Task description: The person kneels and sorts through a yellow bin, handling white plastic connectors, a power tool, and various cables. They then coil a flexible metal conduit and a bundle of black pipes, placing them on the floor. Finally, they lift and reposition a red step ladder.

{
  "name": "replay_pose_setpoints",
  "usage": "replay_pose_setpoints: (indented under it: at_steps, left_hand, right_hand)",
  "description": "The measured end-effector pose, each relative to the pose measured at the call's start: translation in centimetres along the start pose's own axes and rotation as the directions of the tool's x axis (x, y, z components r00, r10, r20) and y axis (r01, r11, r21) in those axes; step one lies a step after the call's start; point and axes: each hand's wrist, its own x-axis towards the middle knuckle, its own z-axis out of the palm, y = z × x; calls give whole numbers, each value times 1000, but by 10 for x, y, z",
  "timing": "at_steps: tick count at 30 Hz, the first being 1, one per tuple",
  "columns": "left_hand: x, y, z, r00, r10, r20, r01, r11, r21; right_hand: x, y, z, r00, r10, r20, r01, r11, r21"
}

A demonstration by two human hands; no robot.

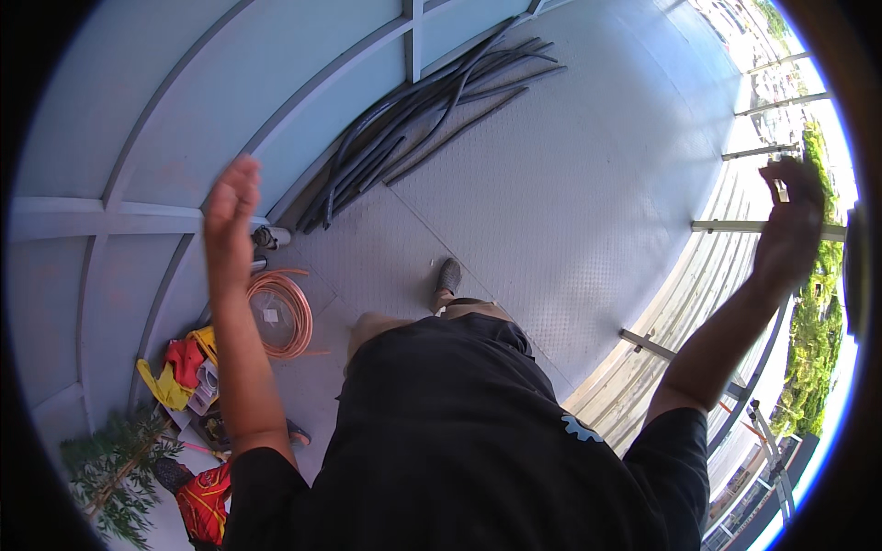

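My left hand (230, 207) is raised in front of the panelled wall, its fingers stretched out and nothing held. Below it on the floor lies a coil of copper tubing (300, 321), apart from my hand. My right hand (792, 220) is held up far out to the right, in front of the railing and bright greenery. Its fingers are loosely bent, with light showing between thumb and fingers, and nothing is visible in it. Long dark foam insulation tubes (395, 129) lie in a pile along the wall, out of reach of both hands.
Grey metal plate floor (588, 165) stretches ahead. A railing (721, 226) bounds the right side. At lower left are red and yellow cloths (184, 363), a leafy plant (115, 477) and a person in a red patterned shirt (204, 505). A white cylinder (271, 237) stands by the wall.
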Motion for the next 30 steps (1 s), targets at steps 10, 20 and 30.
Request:
replay_pose_setpoints:
  at_steps: [10,20,30]
  left_hand:
    - [-335,-226,5,-251,-967,34,790,-184,584]
    - [-17,-458,65,471,-882,36,597,348,723]
    - [115,-712,169,323,-938,-125,530,70,845]
  right_hand:
    - [-280,296,109,-90,996,3,-996,-90,-25]
    - [-176,466,189,-86,990,112,-897,-28,-441]
    - [-217,785,349,-347,922,169,-882,-260,-392]
